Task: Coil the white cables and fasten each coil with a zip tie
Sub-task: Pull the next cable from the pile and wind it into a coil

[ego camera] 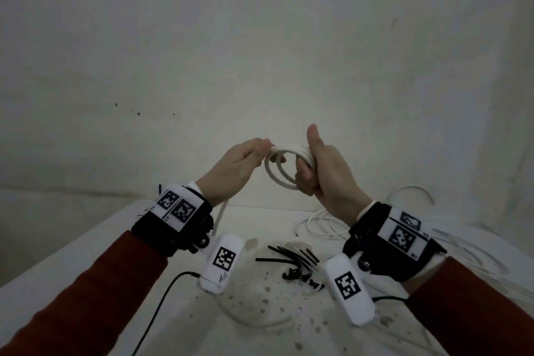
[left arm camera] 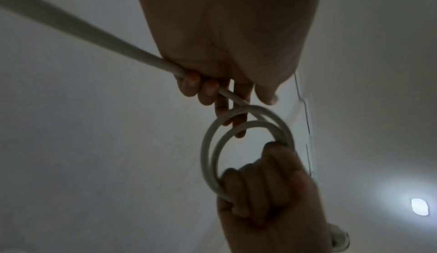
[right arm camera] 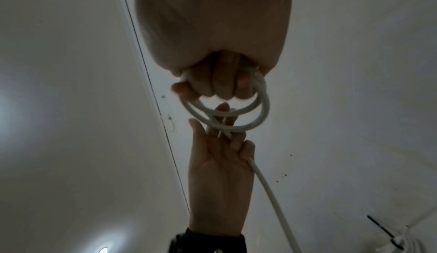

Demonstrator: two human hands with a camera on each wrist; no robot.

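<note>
Pale, scuffed wall point(ego camera: 260, 52) behind, white speckled bench point(ego camera: 86, 263) below. Raised above the bench, both hands at work on one white cable point(ego camera: 278, 166).

Right hand point(ego camera: 320, 170): fist closed round one side of the small coil, thumb sticking straight up; from the left wrist view, four curled fingers point(left arm camera: 257, 188) wrapped over the bundled loops. Two loops plainly seen; more may be hidden in the fist.

Left hand point(ego camera: 237, 167): fingertips pinching the cable at the coil's opposite edge, fingers point(right arm camera: 227, 126) partly extended through and against the loops, the free run passing across the palm side and trailing down past the wrist toward the bench. Touching the coil, just beside the right hand.

Below the hands, near the middle of the bench: loose cluster of black zip ties point(ego camera: 291, 261), lying unused on a round pale patch. To the right, behind the right wrist: more white cables point(ego camera: 323, 225) in slack loops, spreading to the bench's right edge. Near the left forearm: thin black wire point(ego camera: 161, 303) running over the bench toward the wrist-worn camera. Dark red sleeves point(ego camera: 86, 292) on both arms, black straps with printed markers at each wrist.
</note>
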